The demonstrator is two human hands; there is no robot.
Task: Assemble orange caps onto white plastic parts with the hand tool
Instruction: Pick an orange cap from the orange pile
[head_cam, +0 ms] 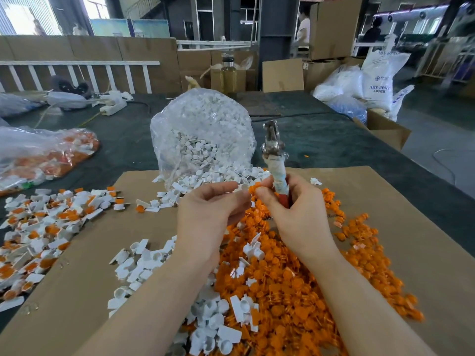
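Left hand (210, 209) pinches white part (243, 187); right hand (288, 201) grips hand tool (273, 155) & prob. orange cap (255, 187): seat cap square first.

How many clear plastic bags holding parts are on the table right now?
3, maybe more hidden. A bag of white parts stands centre, behind the hands. A bag of orange-and-white parts lies at left. A third bag lies far left, contents unclear.
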